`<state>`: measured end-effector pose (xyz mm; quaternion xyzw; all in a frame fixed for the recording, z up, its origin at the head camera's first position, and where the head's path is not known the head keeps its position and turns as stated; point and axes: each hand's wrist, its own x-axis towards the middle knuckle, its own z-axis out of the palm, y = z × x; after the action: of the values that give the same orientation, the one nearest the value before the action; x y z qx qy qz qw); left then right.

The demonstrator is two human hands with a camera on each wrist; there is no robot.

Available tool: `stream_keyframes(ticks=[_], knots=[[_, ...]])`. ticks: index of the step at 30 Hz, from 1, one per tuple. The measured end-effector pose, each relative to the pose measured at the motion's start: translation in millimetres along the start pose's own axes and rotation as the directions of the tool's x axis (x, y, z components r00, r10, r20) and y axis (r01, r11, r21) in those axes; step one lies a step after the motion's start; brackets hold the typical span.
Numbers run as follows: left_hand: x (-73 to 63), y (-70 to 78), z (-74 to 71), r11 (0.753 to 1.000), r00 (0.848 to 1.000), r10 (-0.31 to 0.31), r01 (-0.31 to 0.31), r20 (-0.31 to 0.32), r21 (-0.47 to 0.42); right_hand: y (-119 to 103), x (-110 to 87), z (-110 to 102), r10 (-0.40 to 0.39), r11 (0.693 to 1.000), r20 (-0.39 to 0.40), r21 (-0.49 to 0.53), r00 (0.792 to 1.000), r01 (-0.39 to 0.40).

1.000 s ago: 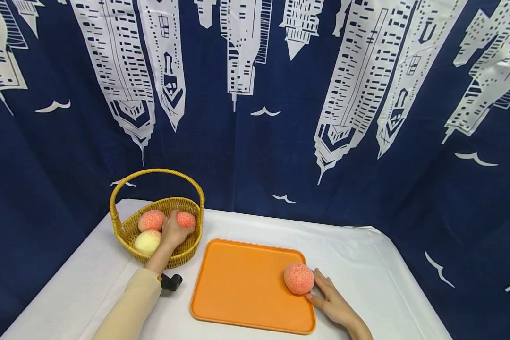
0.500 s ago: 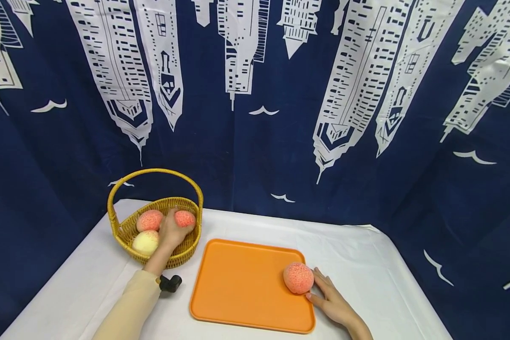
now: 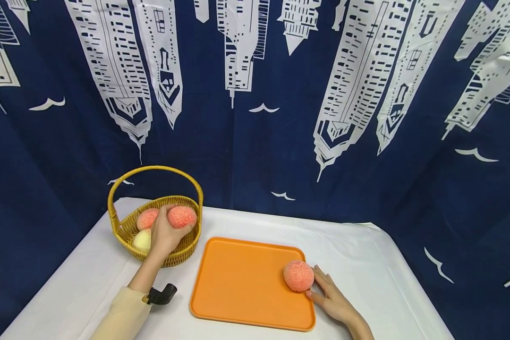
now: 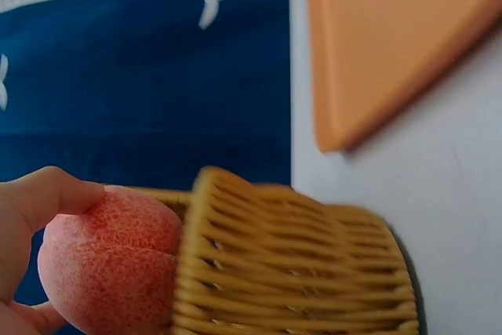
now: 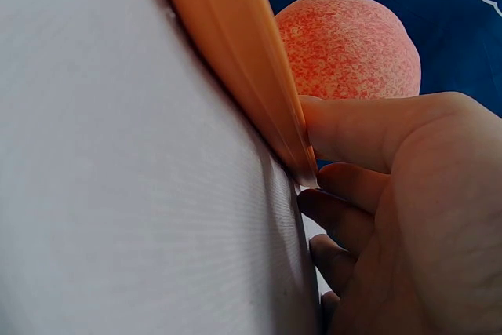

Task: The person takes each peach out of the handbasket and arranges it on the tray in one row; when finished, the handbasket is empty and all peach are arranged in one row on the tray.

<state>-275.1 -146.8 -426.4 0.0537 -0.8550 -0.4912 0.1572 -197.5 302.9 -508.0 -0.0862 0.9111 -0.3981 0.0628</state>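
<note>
My left hand (image 3: 166, 236) grips a pink-red speckled peach (image 3: 182, 217) at the basket's right side, thumb and fingers around it. In the left wrist view this peach (image 4: 114, 260) shows its crease beside the woven wall. The wicker basket (image 3: 182, 255), with a tall hoop handle, holds another pink peach (image 3: 147, 219) and a pale yellow one (image 3: 142, 241), both partly hidden by the hand. My right hand (image 3: 333, 302) rests at the right edge of an orange tray (image 3: 242, 283), thumb and fingertips touching its rim (image 5: 259, 76). A round pink peach (image 3: 299, 276) sits on the tray just beside those fingers.
A white cloth (image 3: 386, 283) covers the table. Behind it hangs a navy curtain (image 3: 238, 156) with white buildings and birds. A black wrist mount (image 3: 162, 294) sticks out from the left wrist, close to the tray's left side.
My left hand has raised its peach from lower in the basket, and the forearm has drawn back slightly. The right hand, tray and its peach have stayed in place.
</note>
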Motion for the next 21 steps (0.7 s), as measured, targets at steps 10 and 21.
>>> stream_keyframes(ticks=[10, 21], knots=[[-43.2, 36.4, 22.5, 0.981, 0.981, 0.182, -0.177, 0.059, -0.08, 0.7, -0.1, -0.7, -0.033, 0.999, -0.022, -0.014, 0.999, 0.033], [-83.8, 56.5, 94.6, 0.948, 0.915, 0.28, -0.218, 0.289, -0.231, 2.6, 0.9, -1.3, -0.026, 0.999, -0.009, -0.032, 1.0, 0.025]])
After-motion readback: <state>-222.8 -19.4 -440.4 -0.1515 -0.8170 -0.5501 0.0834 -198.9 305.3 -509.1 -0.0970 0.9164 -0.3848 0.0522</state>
